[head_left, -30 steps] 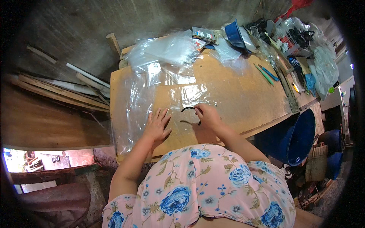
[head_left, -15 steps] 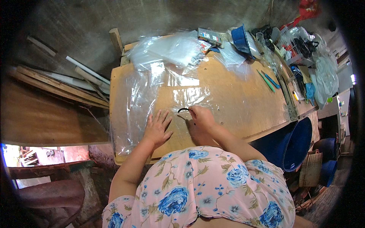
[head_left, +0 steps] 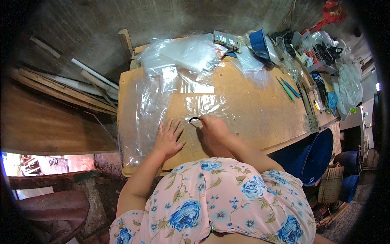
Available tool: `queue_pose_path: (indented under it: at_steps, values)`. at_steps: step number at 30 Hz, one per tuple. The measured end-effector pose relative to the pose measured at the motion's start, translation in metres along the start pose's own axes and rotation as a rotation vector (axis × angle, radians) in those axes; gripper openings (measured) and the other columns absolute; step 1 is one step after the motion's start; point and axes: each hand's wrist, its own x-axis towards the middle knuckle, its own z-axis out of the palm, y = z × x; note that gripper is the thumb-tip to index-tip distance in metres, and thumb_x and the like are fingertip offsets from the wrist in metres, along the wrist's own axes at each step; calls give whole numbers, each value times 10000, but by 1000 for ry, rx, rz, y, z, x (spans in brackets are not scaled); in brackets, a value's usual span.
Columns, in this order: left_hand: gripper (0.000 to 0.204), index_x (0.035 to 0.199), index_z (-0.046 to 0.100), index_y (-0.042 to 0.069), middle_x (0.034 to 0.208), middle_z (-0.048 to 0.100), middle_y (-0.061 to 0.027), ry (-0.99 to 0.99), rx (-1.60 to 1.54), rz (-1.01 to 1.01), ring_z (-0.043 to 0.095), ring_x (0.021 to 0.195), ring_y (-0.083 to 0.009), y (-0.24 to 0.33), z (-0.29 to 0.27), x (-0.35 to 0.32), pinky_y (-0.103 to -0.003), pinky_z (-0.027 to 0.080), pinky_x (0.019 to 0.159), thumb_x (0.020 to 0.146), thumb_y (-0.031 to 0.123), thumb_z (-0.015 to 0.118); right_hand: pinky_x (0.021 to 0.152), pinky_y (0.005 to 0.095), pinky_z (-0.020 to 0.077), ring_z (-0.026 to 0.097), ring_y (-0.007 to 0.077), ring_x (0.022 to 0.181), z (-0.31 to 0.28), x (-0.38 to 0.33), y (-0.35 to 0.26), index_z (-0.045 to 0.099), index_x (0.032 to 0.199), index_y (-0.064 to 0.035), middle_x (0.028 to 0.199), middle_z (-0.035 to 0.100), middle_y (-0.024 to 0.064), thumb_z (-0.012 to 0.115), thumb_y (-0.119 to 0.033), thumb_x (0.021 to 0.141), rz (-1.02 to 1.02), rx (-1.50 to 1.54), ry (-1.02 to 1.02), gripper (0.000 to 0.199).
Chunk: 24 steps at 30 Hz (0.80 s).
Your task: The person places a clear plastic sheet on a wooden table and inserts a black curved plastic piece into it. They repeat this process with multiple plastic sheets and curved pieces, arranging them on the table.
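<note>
My left hand (head_left: 168, 139) lies flat with its fingers spread, at the right edge of a clear plastic sheet (head_left: 144, 110) on the tan wooden board (head_left: 243, 110). To its right, my right hand (head_left: 214, 128) is closed in a pinch on one end of a thin black curved strip (head_left: 195, 118). The strip arcs to the left, its free end close to the board. Whether it is a hook, a tie or a piece of cord, I cannot tell. A glossy clear plastic piece (head_left: 205, 105) lies just beyond the strip.
A heap of clear plastic bags (head_left: 178, 53) covers the board's far side, beside a small box (head_left: 226, 40) and a blue container (head_left: 261, 44). Green (head_left: 287, 90) and blue (head_left: 291, 88) slim tools lie at right. A blue barrel (head_left: 315, 158) stands below the right edge.
My right hand has shifted very slightly left, and the black strip with it. My left hand stays flat in place. The view has tilted a little.
</note>
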Motion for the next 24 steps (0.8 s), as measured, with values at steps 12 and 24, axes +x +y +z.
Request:
queue_pose_path:
  at_steps: [12,24]
  values:
    - [604,1325,427,134,1467,254,-67,9,-12,2,163,1366,-303,1,0,-1,-541,120,1081,815,442,527,726,468,452,552,432,855,-12,1,-2,551,852,-9,862,571,249,612,-93,750,9,29,-150,145]
    - [649,1300,442,149,1443,282,-114,115,31,11,201,1347,-333,17,7,20,-564,119,1064,746,453,592,646,211,447,561,74,732,-100,-30,79,619,978,-4,816,635,40,558,-128,894,391,701,684,161]
